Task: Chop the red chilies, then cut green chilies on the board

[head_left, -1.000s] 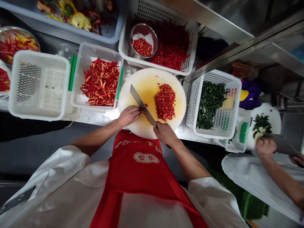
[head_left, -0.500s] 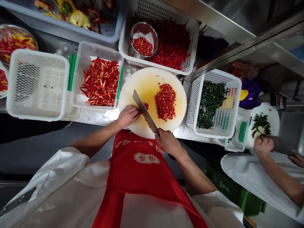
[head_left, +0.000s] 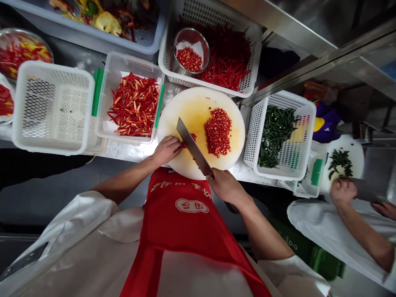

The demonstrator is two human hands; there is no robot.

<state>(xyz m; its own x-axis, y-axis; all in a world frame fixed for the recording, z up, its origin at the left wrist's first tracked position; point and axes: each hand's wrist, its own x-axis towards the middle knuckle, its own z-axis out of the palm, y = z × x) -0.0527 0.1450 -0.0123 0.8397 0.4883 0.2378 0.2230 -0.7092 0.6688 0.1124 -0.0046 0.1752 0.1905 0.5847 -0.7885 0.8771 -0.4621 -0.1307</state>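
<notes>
My right hand point(head_left: 227, 186) is wrapped round the handle of a kitchen knife point(head_left: 195, 148), whose blade slants across the round white cutting board point(head_left: 173, 101). On the board's left part, my left hand point(head_left: 168, 149) has its fingers curled on red chilies right beside the blade; the fingers partly hide them. A little cut chili point(head_left: 193, 136) shows on the blade's far side. Farther right on the board lies a heap of chopped red chilies point(head_left: 218, 133). Bits of chili cling to the blade.
A clear tub point(head_left: 103, 97) of red chilies stands left of the board, beside a white basket point(head_left: 21, 107). Behind is a basket point(head_left: 255, 66) with whole chilies and a metal bowl point(head_left: 206, 43). Rightward, a basket point(head_left: 309, 136) holds green chilies; a co-worker's hand point(head_left: 343, 190) is beyond.
My right hand has shifted slightly right and down with the knife, and the blade's tilt has changed a little. My left hand stays on the chilies. The whole view has shifted slightly.
</notes>
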